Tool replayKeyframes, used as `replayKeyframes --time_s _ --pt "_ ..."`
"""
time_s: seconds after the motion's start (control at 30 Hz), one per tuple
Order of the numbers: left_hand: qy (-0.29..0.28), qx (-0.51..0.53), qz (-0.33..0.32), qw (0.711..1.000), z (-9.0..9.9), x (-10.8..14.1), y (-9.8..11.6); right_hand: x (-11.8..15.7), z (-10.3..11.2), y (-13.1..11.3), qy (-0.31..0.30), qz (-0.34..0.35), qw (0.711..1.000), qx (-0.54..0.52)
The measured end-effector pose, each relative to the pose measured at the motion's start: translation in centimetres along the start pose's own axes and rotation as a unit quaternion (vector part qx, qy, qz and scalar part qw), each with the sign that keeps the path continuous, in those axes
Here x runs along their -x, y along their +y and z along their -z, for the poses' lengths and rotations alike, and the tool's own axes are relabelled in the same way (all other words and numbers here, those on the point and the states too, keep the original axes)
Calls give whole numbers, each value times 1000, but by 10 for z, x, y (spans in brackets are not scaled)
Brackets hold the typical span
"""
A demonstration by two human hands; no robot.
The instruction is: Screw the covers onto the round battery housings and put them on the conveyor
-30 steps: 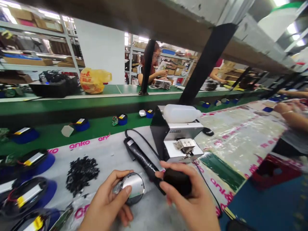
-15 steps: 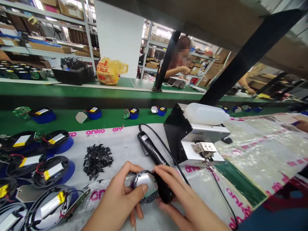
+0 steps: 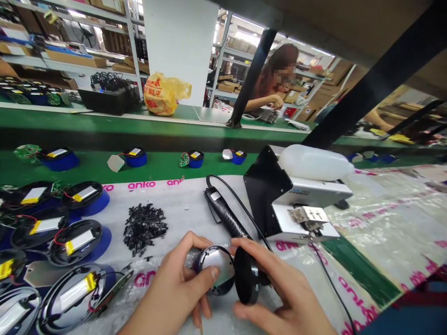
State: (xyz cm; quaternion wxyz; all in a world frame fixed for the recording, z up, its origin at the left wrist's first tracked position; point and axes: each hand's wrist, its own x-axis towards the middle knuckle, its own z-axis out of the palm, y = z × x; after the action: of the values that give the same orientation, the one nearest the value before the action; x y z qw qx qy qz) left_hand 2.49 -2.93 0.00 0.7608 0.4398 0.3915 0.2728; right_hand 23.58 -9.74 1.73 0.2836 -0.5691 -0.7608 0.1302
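My left hand (image 3: 183,272) is closed on a small round housing (image 3: 223,265), its thumb pressing on the silver plate inside the dark rim. Just to the right, my right hand (image 3: 284,284) grips a black round cover (image 3: 245,275) by its edge, fingers above and thumb below. The cover is tilted upright, close beside the housing; I cannot tell whether they touch. Beyond my hands lies a black corded handheld tool (image 3: 226,216). Left of it is a pile of small black pieces (image 3: 144,228).
Blue round housings (image 3: 92,204) with batteries and wires crowd the left side. A metal machine (image 3: 300,200) carrying a white plastic bottle (image 3: 314,162) stands to the right. More housings (image 3: 136,157) line the green strip behind. Across the bench, a person (image 3: 268,88) works with their hands.
My right hand has turned the black cover and drawn it slightly right, so its flat face shows more. My left hand keeps its hold on the housing. The view has shifted slightly.
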Motion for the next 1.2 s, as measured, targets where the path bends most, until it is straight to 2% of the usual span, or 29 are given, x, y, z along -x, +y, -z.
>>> replayKeyframes --time_s 0.13,0.3,0.4,0.5,0.73,0.83,0.9,0.97,1.07,1.1,1.17,1.2 --pt "-32 32 -14 999 7 0 -3 -13 1 -6 -20 51 998 -18" --pt "-103 108 16 989 20 -1 -1 -30 0 -15 -93 103 990 -4" --pt "-109 145 23 983 24 -2 2 -38 0 -17 -132 113 984 22" --pt "-118 158 23 980 24 -2 3 -41 -1 -14 -146 119 981 39" --pt "-111 117 26 987 23 3 8 -41 2 -6 -132 145 979 61" --pt "-127 66 15 990 24 11 13 -44 0 -8 -122 163 975 90" --pt "-134 -4 0 991 21 16 16 -45 -3 -10 -99 184 971 119" --pt "-80 -113 -37 990 13 18 18 -45 -7 -14 -81 179 971 138" --pt "83 -243 -107 961 -5 15 14 -44 -3 -18 -103 127 980 117" --pt "114 -253 -119 953 -10 13 12 -44 2 -18 -119 117 981 97" --pt "121 -239 -111 957 -17 9 8 -44 17 -17 -140 95 984 51" --pt "111 -224 -93 964 -18 7 7 -44 26 -16 -128 78 988 33"
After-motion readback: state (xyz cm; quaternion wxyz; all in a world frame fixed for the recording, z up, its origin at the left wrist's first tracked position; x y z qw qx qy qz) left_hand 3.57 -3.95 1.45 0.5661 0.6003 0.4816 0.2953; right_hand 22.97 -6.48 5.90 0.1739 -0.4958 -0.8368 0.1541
